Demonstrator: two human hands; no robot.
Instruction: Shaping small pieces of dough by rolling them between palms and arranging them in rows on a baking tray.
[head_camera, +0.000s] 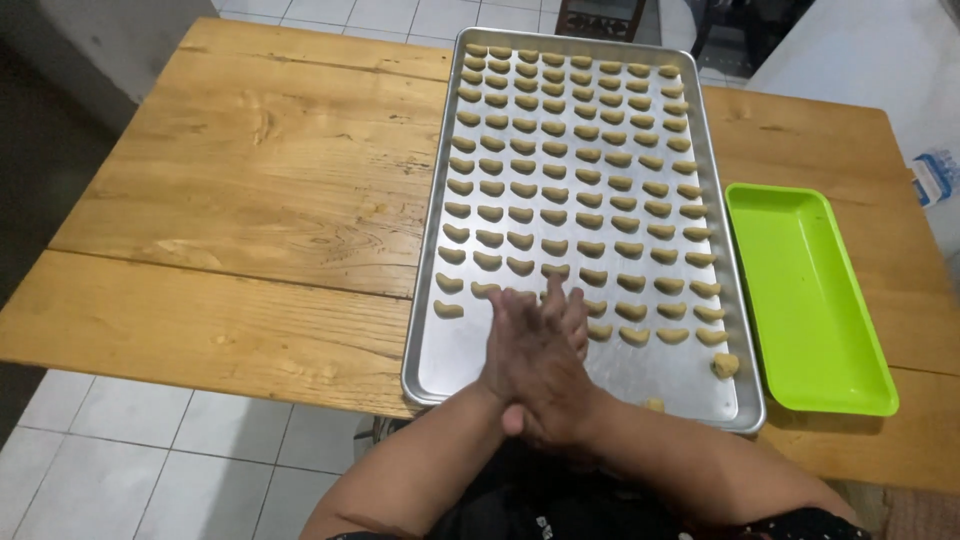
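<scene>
Right now the left hand (520, 345) lies flat over the right hand (560, 395), palms pressed together above the near end of the metal baking tray (440, 370); whether dough sits between them I cannot tell. Rows of crescent dough pieces (575, 160) stretch toward twelve o'clock, a loose dough lump (725, 365) lies at three o'clock, and the green tray (810, 300) is beyond it.

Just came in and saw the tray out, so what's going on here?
A person presses the left hand and right hand together, palms flat, over the near end of a metal baking tray on a wooden table. Rows of small crescent dough pieces fill most of it. A loose dough lump sits near its corner, beside an empty green tray.
</scene>
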